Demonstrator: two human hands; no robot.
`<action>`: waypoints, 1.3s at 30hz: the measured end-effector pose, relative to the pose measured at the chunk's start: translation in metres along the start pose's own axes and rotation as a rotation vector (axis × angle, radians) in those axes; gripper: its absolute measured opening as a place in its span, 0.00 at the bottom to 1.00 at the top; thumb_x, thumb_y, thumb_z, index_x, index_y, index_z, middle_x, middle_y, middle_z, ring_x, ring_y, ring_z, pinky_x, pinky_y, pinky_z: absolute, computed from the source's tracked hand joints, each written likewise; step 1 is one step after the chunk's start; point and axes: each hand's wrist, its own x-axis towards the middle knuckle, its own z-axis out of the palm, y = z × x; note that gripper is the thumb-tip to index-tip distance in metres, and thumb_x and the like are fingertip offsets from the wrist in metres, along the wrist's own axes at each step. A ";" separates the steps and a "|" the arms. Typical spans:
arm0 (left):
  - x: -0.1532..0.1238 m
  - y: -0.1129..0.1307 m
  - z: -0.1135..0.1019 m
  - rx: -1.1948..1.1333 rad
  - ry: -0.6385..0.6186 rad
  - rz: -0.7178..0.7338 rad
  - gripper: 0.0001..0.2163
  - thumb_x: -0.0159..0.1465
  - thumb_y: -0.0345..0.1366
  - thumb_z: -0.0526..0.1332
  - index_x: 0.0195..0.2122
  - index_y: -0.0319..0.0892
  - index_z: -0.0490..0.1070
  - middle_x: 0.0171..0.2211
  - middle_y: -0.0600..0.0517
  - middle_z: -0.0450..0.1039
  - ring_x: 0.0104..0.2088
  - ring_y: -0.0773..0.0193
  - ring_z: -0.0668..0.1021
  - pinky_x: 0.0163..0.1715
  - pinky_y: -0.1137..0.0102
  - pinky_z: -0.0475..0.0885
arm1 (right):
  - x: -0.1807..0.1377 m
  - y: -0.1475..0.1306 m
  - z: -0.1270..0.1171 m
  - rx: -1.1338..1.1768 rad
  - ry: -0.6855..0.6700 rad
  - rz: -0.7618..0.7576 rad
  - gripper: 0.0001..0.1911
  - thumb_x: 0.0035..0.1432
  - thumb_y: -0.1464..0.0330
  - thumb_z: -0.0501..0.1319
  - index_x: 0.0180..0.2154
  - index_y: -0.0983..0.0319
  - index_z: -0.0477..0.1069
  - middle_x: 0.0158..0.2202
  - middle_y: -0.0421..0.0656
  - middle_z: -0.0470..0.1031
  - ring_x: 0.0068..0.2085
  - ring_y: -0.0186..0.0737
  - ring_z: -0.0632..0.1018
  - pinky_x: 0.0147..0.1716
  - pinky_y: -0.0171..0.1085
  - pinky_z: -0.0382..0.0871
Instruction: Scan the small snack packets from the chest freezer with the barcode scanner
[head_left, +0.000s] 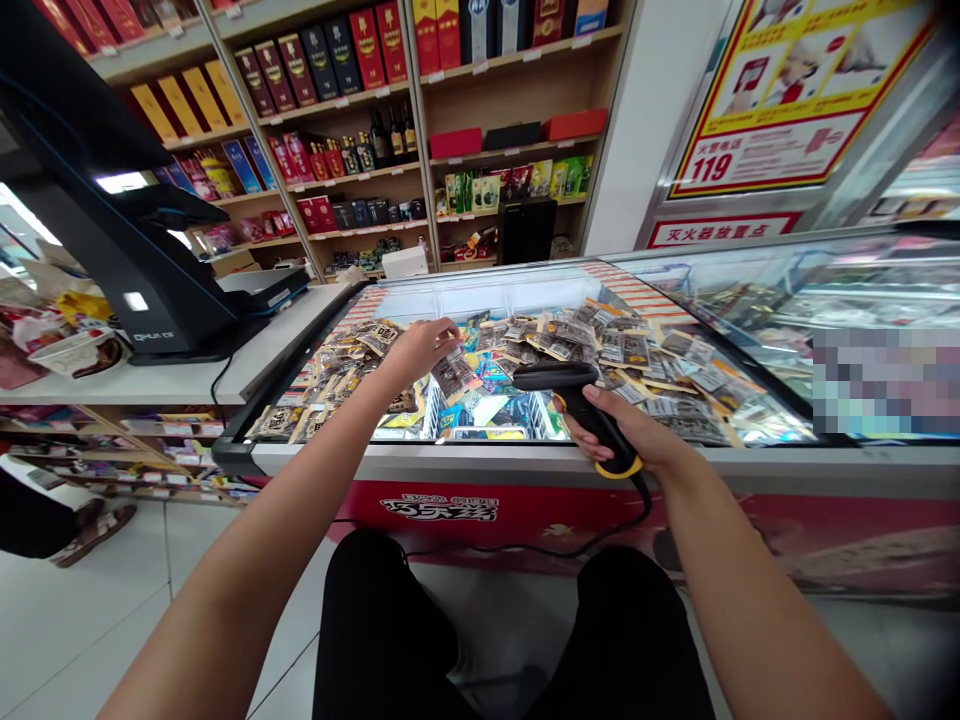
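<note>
Clear-film snack packets [630,350] lie in loose, overlapping heaps left and right on the smooth-rimmed chest freezer [465,458]; nothing marks which are already dealt with and which remain. Your left hand [426,347] bends over one flat, glossy packet [453,380]; you cannot tell whether it grips. Your right hand [634,425] is clamped round the matte black, yellow-trimmed barcode scanner [555,376].

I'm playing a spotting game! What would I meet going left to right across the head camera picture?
Black checkout machine → left hand's fingers → black-and-yellow handheld scanner → yellow-and-red 119 sign.
</note>
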 end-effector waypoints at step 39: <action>0.086 0.064 0.069 -0.035 -0.027 -0.480 0.12 0.69 0.43 0.64 0.45 0.42 0.82 0.52 0.38 0.82 0.60 0.40 0.78 0.60 0.53 0.71 | 0.000 0.004 0.000 0.118 -0.066 -0.068 0.26 0.64 0.44 0.65 0.42 0.62 0.71 0.20 0.34 0.66 0.15 0.27 0.60 0.16 0.29 0.54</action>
